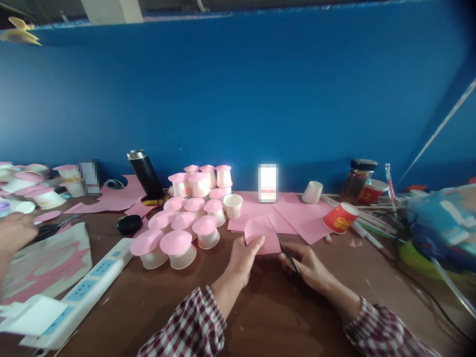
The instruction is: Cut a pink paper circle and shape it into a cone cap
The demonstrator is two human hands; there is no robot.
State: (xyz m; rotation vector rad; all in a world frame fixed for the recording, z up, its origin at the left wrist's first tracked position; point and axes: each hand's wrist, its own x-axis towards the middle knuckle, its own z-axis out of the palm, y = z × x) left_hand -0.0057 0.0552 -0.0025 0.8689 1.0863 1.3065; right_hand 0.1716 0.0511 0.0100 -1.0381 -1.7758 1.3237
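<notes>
My left hand (pixel 243 258) pinches a piece of pink paper (pixel 266 243) between thumb and fingers, just above the brown table. The paper's upper left edge is rounded. My right hand (pixel 307 263) is closed around a pair of dark-handled scissors (pixel 290 257), whose blades reach up to the paper's right edge. Behind the paper lie flat pink sheets (pixel 241 213). To the left stand several upturned white paper cups with pink paper cone tops (pixel 176 243). A bare white cup (pixel 233 206) sits beside them.
A white power strip (pixel 92 287) lies at left, near a black thermos (pixel 143 171) and its black lid (pixel 129 224). Another person's hand (pixel 17 230) is at the far left. A red cup (pixel 341 218), a jar (pixel 357 181) and a blue bag (pixel 442 228) occupy the right.
</notes>
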